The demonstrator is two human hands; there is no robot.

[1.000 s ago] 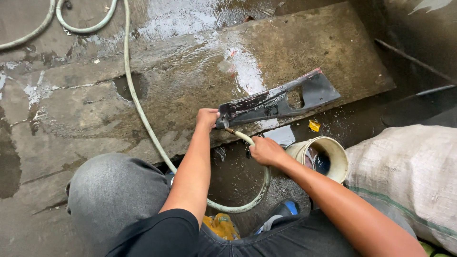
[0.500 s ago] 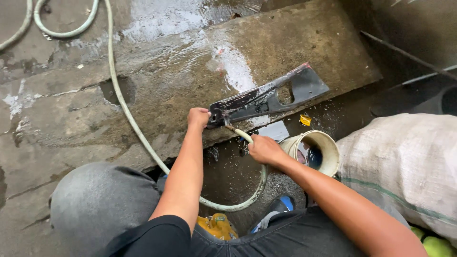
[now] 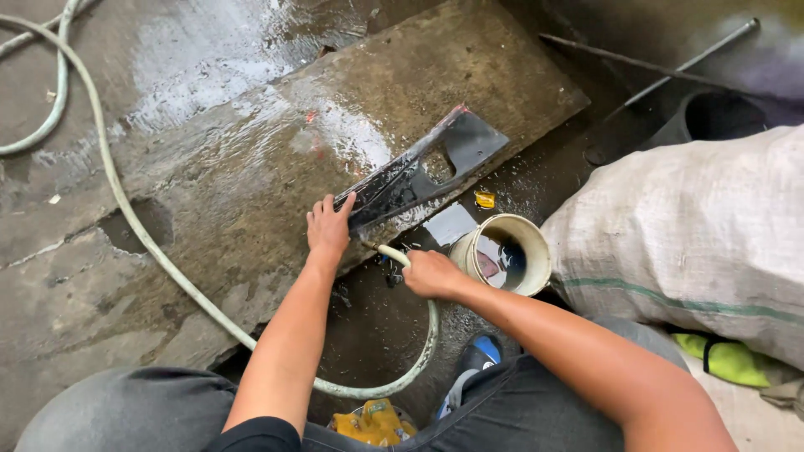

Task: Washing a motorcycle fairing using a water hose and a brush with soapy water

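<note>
Slab: I see a big wet concrete slab [image 3: 251, 167] lying flat on the ground. It makes a hard, steady place to rest things on.
Sack: A fat grey sack [image 3: 695, 234] lies on my right, out of the wet spot.
Hose: A long pale hose [image 3: 159, 259] snakes over the slab and loops back to me, so its end can point at the black piece.
Black piece: A flat black plastic panel [image 3: 419, 176] lies tilted on the slab edge, shiny with water.
Bucket: A small round bucket [image 3: 507, 255] stands just beside the panel, low down.
Left hand: My left hand [image 3: 328, 228] is spread flat, pressing the panel's near end so it cannot slide.
Right hand: My right hand [image 3: 431, 273] is curled tight round the hose end, aiming it at the panel.
</note>
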